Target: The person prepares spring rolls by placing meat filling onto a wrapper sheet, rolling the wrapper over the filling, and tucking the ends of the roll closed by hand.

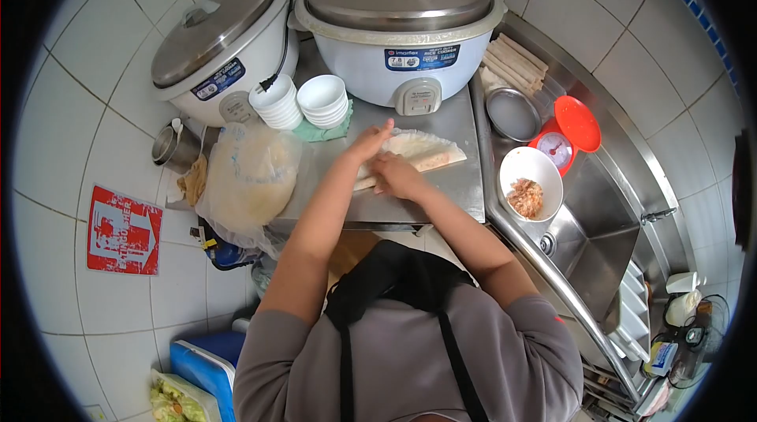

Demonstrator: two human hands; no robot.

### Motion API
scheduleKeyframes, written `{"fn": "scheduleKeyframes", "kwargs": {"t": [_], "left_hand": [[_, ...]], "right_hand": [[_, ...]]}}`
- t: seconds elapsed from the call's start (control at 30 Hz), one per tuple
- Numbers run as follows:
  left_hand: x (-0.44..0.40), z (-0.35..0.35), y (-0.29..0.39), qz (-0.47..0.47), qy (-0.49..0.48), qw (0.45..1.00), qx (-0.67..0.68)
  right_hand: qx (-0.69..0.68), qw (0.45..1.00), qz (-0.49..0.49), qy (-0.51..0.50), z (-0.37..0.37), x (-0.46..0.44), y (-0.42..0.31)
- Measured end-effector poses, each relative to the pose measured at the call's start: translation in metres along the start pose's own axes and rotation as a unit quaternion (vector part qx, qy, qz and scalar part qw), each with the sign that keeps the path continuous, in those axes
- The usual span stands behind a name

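Note:
A thin whitish wrapper sheet (422, 144) lies on the steel counter (461, 193), with a pale roll (443, 160) along its near edge. My left hand (371, 143) is at the sheet's left side; one digit stretches away from me and its other fingers are partly hidden. Just to its right, my right hand (397, 174) lies over the roll with its fingers bent round it. A short end of the roll shows to the left of the right hand. The filling inside, if any, is hidden.
Two rice cookers (422, 51) stand behind, with stacked white bowls (323, 98) in front. A plastic bag of round sheets (252, 173) sits left. On the right are finished-looking rolls (514, 61), a metal pan (513, 113), red scale (556, 147), bowl of minced filling (526, 197) and sink (591, 221).

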State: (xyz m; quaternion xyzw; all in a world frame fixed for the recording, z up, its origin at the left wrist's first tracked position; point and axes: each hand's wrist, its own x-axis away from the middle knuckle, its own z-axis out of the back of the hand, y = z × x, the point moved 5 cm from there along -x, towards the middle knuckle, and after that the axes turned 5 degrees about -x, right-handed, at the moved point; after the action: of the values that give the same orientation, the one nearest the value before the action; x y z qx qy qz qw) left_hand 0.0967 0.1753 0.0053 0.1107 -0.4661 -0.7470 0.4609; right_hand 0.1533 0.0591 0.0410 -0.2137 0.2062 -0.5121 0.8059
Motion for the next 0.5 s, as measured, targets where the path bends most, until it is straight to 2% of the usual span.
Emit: {"fn": "scheduleKeyframes", "kwargs": {"t": [0.07,0.17,0.27,0.5], "left_hand": [[-0.002,-0.001,0.001,-0.018,0.017,0.999,-0.026],[0.004,-0.003,0.004,-0.033,0.032,0.997,-0.061],[0.005,0.003,0.004,-0.047,0.051,0.995,-0.075],[0.007,0.002,0.002,-0.088,0.088,0.988,-0.094]], "right_hand": [[0.016,0.999,-0.031,-0.011,0.007,0.006,0.009],[-0.02,0.999,0.027,0.021,0.004,0.011,0.012],[-0.004,1.0,0.004,0.031,0.014,0.018,0.019],[0.017,0.998,0.019,0.05,0.027,0.027,0.03]]}}
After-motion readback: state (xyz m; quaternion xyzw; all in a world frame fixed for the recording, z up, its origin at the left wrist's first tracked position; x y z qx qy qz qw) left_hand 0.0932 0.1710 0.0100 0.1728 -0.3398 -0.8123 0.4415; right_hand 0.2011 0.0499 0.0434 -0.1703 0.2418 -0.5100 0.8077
